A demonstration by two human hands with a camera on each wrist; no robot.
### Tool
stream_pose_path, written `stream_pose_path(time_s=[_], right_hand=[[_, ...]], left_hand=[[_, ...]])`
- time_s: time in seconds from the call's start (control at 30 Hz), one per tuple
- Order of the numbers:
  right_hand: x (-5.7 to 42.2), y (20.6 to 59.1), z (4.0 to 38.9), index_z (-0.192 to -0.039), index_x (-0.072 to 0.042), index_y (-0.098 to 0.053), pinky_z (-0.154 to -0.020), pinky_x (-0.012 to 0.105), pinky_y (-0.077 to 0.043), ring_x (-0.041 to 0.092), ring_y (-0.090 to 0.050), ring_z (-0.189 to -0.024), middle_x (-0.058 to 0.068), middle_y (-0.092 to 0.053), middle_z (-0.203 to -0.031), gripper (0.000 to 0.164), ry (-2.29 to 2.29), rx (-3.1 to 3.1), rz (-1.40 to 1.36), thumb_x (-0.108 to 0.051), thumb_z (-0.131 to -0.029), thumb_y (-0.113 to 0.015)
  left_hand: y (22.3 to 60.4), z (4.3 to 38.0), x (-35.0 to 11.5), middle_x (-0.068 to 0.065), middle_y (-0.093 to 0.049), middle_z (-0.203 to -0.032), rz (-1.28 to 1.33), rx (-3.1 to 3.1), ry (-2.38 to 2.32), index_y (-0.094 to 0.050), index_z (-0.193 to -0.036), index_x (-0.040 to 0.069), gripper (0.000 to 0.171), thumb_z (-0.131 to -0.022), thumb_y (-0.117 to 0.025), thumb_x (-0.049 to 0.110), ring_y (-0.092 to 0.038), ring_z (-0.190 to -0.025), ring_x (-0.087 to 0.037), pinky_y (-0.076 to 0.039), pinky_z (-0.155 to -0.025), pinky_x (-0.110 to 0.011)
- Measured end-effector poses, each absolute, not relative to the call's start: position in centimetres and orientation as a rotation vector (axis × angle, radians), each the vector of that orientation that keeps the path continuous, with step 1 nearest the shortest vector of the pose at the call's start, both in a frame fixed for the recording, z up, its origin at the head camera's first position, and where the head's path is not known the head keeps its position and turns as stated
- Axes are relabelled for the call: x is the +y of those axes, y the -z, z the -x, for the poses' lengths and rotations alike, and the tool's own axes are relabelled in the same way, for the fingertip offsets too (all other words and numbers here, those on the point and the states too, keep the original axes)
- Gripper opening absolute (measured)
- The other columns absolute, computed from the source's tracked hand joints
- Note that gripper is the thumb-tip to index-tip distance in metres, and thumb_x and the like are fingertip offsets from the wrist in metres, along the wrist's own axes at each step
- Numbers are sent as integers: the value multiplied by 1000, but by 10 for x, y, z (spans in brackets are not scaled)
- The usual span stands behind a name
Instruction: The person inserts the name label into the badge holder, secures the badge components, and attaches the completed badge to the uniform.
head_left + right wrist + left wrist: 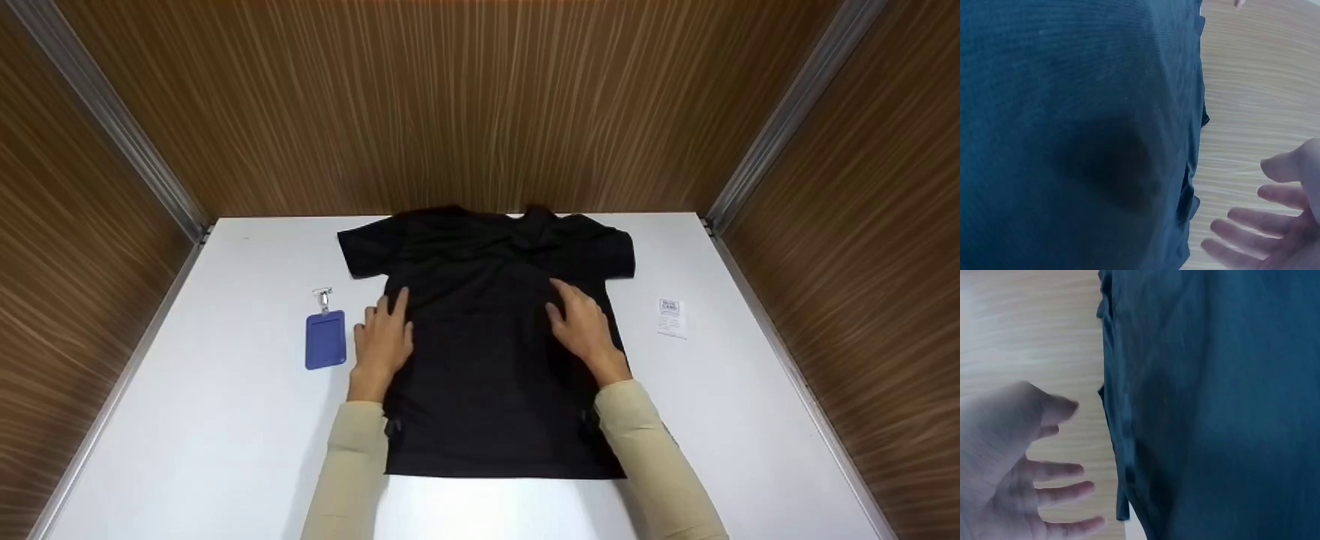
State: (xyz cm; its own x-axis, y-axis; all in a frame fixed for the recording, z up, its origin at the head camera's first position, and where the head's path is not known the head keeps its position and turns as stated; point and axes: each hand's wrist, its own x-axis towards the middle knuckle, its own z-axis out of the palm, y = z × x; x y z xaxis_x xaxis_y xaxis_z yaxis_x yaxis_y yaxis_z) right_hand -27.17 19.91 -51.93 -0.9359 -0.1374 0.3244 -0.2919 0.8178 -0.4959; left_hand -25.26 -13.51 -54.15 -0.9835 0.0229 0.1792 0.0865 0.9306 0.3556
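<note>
A black short-sleeved T-shirt lies spread on the white table, its neck toward the back wall and its hem toward the person. Some wrinkles cross its chest. Over the shirt's left side edge is my left hand, fingers spread and holding nothing. My right hand is over the right half of the shirt, its fingers extended and slightly bent, likewise without anything in them. Each wrist view shows the dark cloth beside a hand with parted fingers: the left hand in one, the right hand in the other.
On the white table, a blue badge holder with a metal clip lies left of the shirt. A small printed white paper lies to its right. Wood-grain panels enclose the back and both sides.
</note>
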Motion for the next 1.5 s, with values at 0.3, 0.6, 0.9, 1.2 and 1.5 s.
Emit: stream_pose_path(time_s=[0.3,0.6,0.9,1.2,1.5], right_hand=[[202,527,273,-130,1,-67,-86,53,-58,36,-73,-100,23,-73,-118,34,-1043,-2621,-295,-6,-96,-67],[204,529,273,-130,1,-66,-89,53,-58,37,-74,-100,26,-73,-119,33,-1132,-2622,-301,-5,-97,-65],[206,534,274,-130,4,-65,-88,53,-58,38,-74,-100,24,-73,-117,35,-1117,-2644,-284,-3,-96,-65],[210,535,273,-131,3,-65,-89,52,-57,38,-73,-100,25,-73,-119,36,-1117,-2654,-275,-2,-96,-65],[215,534,273,-130,4,-65,-89,52,-58,39,-73,-101,25,-73,-118,35,-1072,-2630,-285,0,-95,-65]], left_hand=[[548,254,-184,-31,-60,-130,-147,-2821,618,-60,-139,3,45,-94,-63,5,-57,-119,-52,-52,-84,-68],[549,257,-212,-38,-55,-123,-356,-2868,654,-64,-120,-10,31,-91,-61,0,-53,-115,-56,-49,-87,-71],[544,258,-228,-40,-44,-133,-523,-2959,780,-58,-133,-5,42,-96,-63,13,-41,-125,-58,-41,-96,-75],[542,258,-238,-40,-43,-136,-553,-2944,935,-47,-143,-5,57,-92,-66,13,-42,-130,-58,-41,-99,-75],[543,259,-242,-40,-40,-142,-614,-2842,1018,-36,-153,-2,77,-89,-76,11,-41,-133,-60,-41,-101,-76]])
